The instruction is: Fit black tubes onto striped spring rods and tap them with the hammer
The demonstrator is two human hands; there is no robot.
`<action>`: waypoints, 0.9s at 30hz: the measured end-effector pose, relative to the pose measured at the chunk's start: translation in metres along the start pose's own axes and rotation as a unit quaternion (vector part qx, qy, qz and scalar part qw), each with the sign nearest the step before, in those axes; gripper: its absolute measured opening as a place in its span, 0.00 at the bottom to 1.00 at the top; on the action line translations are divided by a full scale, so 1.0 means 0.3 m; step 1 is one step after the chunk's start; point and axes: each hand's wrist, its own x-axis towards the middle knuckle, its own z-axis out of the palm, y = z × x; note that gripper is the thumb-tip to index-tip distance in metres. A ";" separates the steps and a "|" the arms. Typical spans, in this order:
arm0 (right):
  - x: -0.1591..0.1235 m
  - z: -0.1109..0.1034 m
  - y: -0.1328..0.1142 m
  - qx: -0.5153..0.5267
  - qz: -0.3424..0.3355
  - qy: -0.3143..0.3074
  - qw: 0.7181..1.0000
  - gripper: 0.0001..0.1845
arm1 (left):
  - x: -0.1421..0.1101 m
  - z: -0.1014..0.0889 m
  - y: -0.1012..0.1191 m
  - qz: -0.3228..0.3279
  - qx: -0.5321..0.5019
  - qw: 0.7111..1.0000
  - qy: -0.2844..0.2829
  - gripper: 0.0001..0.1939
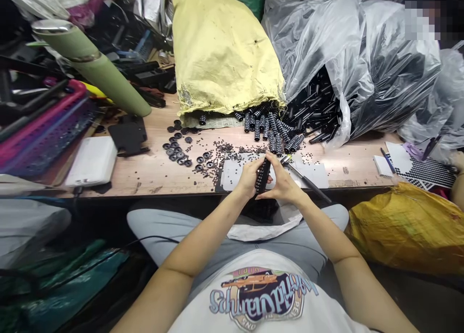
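Between my two hands, over the table's front edge, is a long black piece with rows of small light marks (262,178); its exact kind I cannot make out. My left hand (248,177) is closed round its left side. Thumb and fingers of my right hand (283,182) grip it at both ends. A hammer (306,178) with a black handle lies just right of my right hand, on a pale sheet (319,173). Many tiny black rings (232,149) are scattered beyond my hands. Black ribbed cylinders with white dots (273,130) lie heaped behind them.
A yellow sack (224,48) and clear plastic bags (391,67) of black tubes stand at the back. Round black caps (177,152) lie left. Further left are a white box (92,161), a green flask (97,72) and a pink basket (43,115). Another person's arm (458,188) shows far right.
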 end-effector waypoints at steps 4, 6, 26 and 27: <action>-0.002 0.009 -0.001 0.010 0.031 -0.010 0.999 0.65 | -0.002 -0.004 0.003 -0.001 0.025 0.999 0.019 0.18; -0.002 0.016 -0.003 0.013 0.047 -0.001 0.999 0.64 | 0.001 -0.009 0.003 -0.003 0.039 0.999 0.020 0.18; -0.223 -0.100 0.117 -0.337 0.379 0.059 0.860 0.13 | 0.077 -0.194 -0.087 0.361 0.734 0.565 -0.107 0.24; -0.235 -0.122 0.104 -0.322 0.393 0.043 0.860 0.12 | 0.071 -0.190 -0.082 0.362 0.738 0.560 -0.102 0.24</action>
